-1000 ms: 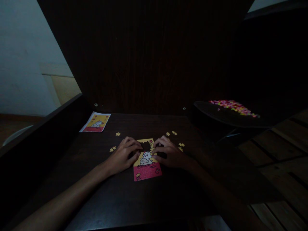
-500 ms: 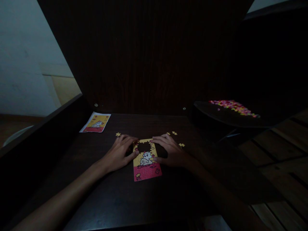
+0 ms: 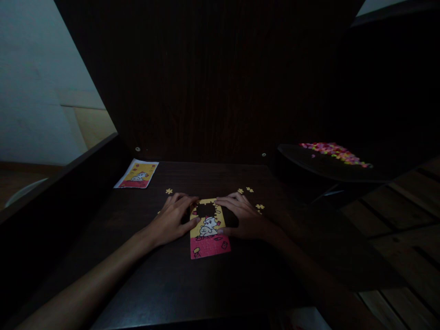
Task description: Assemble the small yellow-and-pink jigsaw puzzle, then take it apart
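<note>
A small yellow and red jigsaw puzzle with a white cartoon animal lies on the dark wooden table. A dark gap shows in its upper part. My left hand lies flat against the puzzle's left edge, fingers stretched out, thumb touching the side. My right hand lies against the right edge, fingers spread toward the top corner. Neither hand holds a piece. Loose yellow pieces lie beyond my right hand, and one more piece beyond my left.
A printed reference picture of the same image lies at the table's back left. A dark tray with a heap of colourful pieces sits to the right. A tall dark panel rises behind the table. The room is dim.
My fingers drew back from the gap in the puzzle's top and settled along its two side edges. The puzzle stays in place.
</note>
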`<state>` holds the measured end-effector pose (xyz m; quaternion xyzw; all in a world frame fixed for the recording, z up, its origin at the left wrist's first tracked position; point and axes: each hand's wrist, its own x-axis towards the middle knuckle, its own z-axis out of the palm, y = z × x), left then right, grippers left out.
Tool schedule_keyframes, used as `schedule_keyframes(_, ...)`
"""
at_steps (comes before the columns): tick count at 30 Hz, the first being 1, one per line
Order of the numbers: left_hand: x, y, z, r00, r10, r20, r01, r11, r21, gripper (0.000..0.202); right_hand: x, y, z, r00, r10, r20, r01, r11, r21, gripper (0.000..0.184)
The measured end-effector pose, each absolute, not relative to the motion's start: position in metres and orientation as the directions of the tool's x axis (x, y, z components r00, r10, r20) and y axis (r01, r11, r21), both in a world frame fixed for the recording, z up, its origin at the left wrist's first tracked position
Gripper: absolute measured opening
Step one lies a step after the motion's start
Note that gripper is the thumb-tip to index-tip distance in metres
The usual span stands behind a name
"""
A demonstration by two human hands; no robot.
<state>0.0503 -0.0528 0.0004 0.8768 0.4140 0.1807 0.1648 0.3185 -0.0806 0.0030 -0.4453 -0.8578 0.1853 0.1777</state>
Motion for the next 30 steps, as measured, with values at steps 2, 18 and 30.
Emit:
schedule_keyframes(2, 0.051, -0.053, 0.001, 0.588, 0.789, 0.178, 0.668, -0.598, 0.443, 0.052, 0.319, -0.080, 0.003, -0.539, 0.830, 0.144, 0.697, 0.535, -0.477, 0.075)
schedule_keyframes(18, 0.047, -0.051, -0.004, 0.589, 0.787, 0.182, 0.660, -0.599, 0.453, 0.054, 0.331, -0.076, 0.007, -0.474, 0.873, 0.114, 0.730, 0.462, -0.504, 0.081)
schedule_keyframes(30, 0.048, -0.051, -0.001, 0.592, 0.787, 0.175, 0.659, -0.597, 0.457, 0.055, 0.378, -0.051, -0.005, -0.347, 0.906, 0.243, 0.868, 0.409, -0.282, 0.028)
